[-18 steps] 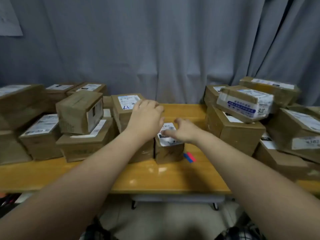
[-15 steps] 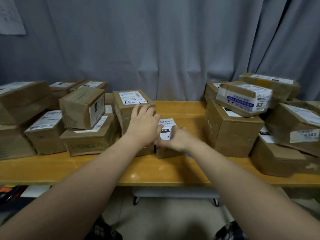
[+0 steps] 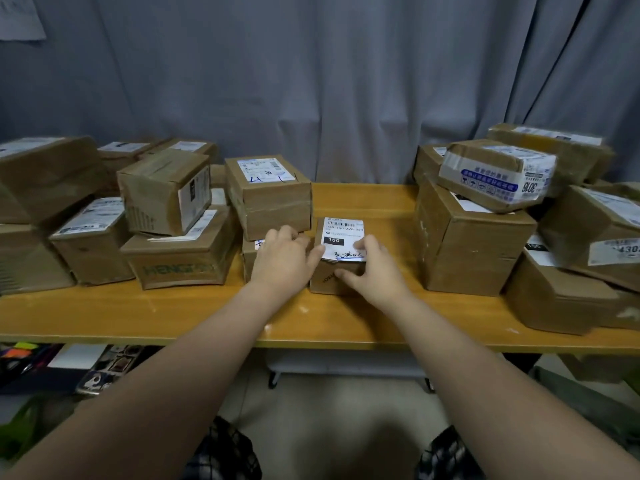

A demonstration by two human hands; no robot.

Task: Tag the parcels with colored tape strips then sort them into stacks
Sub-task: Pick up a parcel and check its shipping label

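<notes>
small parcel (image 3: 341, 230) sits mid-table (image 3: 173, 313) btwn left box pile (image 3: 166, 202) & right box pile (image 3: 478, 237), right hand (image 3: 374, 271) curled over its label w/ thumb on the front, prob steadying it for tagging, while left hand (image 3: 284, 261) lies flat-fingered, gripping nothing, thumb touching its top-left edge.

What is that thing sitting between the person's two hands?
A small cardboard box with a white label, standing on the table. The right hand pinches its near right corner; the left hand touches its left edge with the thumb. The head view shows it.
</notes>
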